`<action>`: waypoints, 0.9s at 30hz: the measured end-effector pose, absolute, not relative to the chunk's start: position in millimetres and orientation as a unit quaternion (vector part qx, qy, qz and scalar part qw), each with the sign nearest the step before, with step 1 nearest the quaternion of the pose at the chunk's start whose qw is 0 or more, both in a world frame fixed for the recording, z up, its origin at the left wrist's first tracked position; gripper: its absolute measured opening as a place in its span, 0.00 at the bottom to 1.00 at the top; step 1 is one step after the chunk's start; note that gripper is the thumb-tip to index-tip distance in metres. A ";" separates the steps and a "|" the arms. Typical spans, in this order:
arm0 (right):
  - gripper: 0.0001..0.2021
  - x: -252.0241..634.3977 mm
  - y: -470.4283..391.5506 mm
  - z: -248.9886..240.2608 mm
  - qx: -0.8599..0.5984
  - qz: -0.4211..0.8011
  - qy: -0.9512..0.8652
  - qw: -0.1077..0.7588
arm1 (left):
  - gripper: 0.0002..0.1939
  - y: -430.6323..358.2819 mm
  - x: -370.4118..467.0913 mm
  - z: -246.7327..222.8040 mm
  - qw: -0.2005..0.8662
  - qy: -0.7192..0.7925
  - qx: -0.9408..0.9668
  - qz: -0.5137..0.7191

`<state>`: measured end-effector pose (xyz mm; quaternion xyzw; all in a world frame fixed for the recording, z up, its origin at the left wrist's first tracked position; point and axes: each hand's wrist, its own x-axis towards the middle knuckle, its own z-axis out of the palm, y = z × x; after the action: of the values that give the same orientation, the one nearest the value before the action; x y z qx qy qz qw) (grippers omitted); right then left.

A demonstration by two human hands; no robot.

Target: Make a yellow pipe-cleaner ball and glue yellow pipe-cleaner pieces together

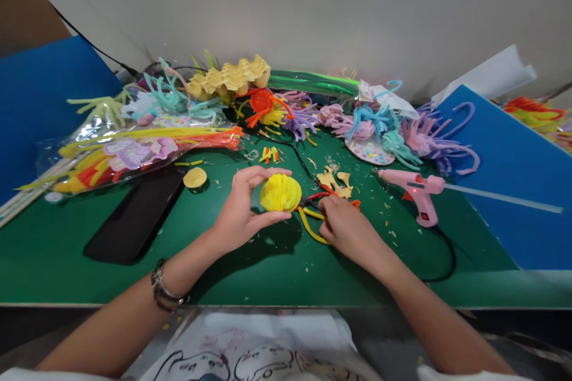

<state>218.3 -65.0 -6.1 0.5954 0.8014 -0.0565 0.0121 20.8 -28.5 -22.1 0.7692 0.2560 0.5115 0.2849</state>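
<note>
My left hand (241, 205) grips a fuzzy yellow ball (277, 193) between thumb and fingers, just above the green table. The ball looks built from rows of pipe cleaner. My right hand (346, 220) is closed around red-handled pliers (318, 196), whose dark jaws point at the ball's right side. A bent yellow pipe cleaner (313, 231) hangs below the pliers, beside my right fingers. Behind that hand lie torn pieces of tan egg carton (335, 180). Short yellow and orange pipe cleaner bits (269, 155) are beyond the ball.
A pink glue gun (417, 190) with its stick and cord lies at right. At left are a black phone (134, 220), a tan disc (195, 178) and a bag of pipe cleaners (147, 155). An egg carton (232, 77) tops a colourful pile behind; blue panels (504, 184) flank the table.
</note>
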 end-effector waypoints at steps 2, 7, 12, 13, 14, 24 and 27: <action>0.06 225.5 -59.9 -0.2 0.602 -0.106 0.791 0.013 | 0.25 -27.8 22.0 -20.6 0.348 0.260 0.730 0.527; 0.05 253.7 -54.5 21.2 0.623 -0.083 0.775 -0.059 | 0.26 -29.0 24.0 -17.6 0.507 0.296 0.614 0.528; 0.14 254.3 -51.2 30.3 0.599 -0.065 0.779 -0.175 | 0.24 -28.8 25.6 -18.6 0.558 0.319 0.571 0.511; 0.14 250.3 -49.4 30.3 0.590 -0.068 0.785 -0.179 | 0.24 -28.2 25.8 -19.2 0.564 0.322 0.565 0.509; 0.14 246.0 -47.3 29.9 0.581 -0.070 0.792 -0.173 | 0.24 -27.5 25.9 -19.8 0.569 0.325 0.559 0.508; 0.18 241.1 -42.5 5.8 0.483 0.009 0.865 -0.134 | 0.24 -29.3 29.1 -19.8 0.541 0.371 0.613 0.440; 0.20 244.5 -44.7 1.3 0.484 0.014 0.867 -0.119 | 0.25 -30.5 28.9 -19.3 0.547 0.361 0.622 0.428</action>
<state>244.5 -44.7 1.3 0.4837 0.8670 0.0144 -0.1192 28.9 -30.5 -19.3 0.6221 0.3612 0.4282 0.5470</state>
